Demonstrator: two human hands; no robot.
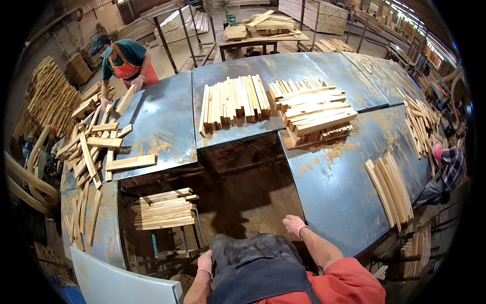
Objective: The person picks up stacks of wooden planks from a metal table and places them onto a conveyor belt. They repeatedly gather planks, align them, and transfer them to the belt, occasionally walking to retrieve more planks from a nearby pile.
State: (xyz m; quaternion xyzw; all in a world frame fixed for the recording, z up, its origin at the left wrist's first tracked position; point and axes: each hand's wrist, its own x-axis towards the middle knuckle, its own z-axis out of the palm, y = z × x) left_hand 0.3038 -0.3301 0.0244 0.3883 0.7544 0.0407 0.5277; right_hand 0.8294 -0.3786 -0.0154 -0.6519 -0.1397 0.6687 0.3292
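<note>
Hands: left hand (pixel 205 263) and right hand (pixel 293 224), pink-gloved, each grip empty and loose, hanging beside dark apron (pixel 253 258); squared stack of pale wooden slats (pixel 164 209) left-forward, grey metal tabletop (pixel 334 197) rightward.

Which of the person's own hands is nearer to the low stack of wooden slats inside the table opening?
Left. The left hand is just below-right of the slat stack; the right hand is farther off to its right.

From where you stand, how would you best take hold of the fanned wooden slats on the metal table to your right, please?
Probably grip the slats at their near ends, coming from the table's near edge with the right hand: they lie flat, side by side, pointing roughly away.
</note>
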